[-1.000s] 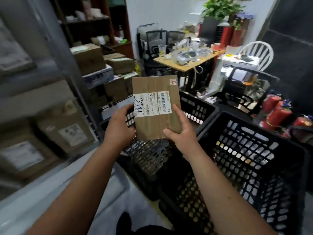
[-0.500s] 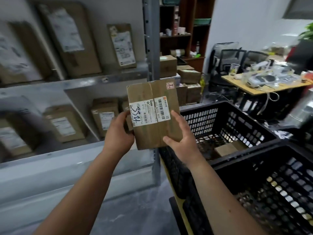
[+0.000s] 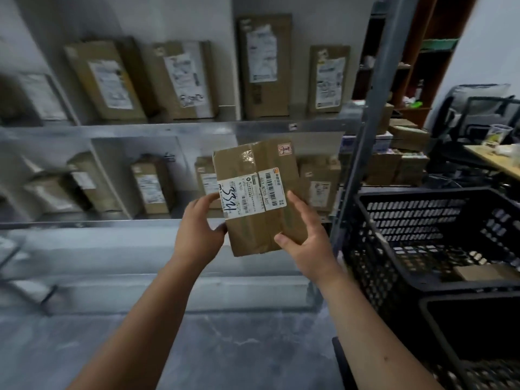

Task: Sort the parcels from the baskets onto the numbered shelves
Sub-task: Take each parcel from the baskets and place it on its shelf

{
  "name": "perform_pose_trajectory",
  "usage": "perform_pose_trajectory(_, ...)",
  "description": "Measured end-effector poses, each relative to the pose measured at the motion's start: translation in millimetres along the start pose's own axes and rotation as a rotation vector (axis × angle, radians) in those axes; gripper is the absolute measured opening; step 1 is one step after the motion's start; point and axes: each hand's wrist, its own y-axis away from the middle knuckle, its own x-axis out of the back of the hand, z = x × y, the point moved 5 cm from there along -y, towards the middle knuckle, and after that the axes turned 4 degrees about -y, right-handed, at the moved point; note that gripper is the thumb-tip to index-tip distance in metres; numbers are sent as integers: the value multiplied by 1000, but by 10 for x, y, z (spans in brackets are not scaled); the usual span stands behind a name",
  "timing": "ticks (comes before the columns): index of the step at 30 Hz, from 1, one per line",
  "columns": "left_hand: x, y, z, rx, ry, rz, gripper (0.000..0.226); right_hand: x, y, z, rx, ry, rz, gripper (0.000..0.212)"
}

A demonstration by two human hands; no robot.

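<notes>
— Between my two hands, where's the parcel?

— Held up before the steel shelves (image 3: pixel 174 128): the cardboard parcel (image 3: pixel 257 192), label facing me. My left hand (image 3: pixel 197 232) pinches its lower left edge; my right hand (image 3: pixel 305 243) cups the lower right corner, fingers (image 3: pixel 295 199) curled along the side.

— How will it handle?

— Light, I judge, and stiff; the tape looks slick, so hold the bare cardboard edges.

— Basket?

— Right of my right hand, the black basket (image 3: pixel 422 198).
</notes>
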Motion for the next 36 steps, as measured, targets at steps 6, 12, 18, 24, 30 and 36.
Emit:
perform_pose_trajectory(6,901,322,-979,102,-14,74,69,-1219,202,-275,25,-26,-136,92)
perform_pose_trajectory(12,1810,736,-1908,198,-57,161,74,-2411,442,-458,14,-103,-243,94)
perform_pose_trajectory(18,2612,1348,-2744,345,-136,252,74,-3574,693,-532,-48,-129,-475,84)
perform_pose_trajectory(24,3242,1963,-3453,502,-184,308,72,-4611,946,-637,-114,-182,-724,74)
perform_pose_trajectory(30,3708,2291,-3958,648,-197,407,68,-5376,989,-774,-109,-217,-918,79)
perform_pose_trajectory(36,3914,2356,-4477,760,-225,466,63,-6097,784,-788,-82,-112,-1077,87)
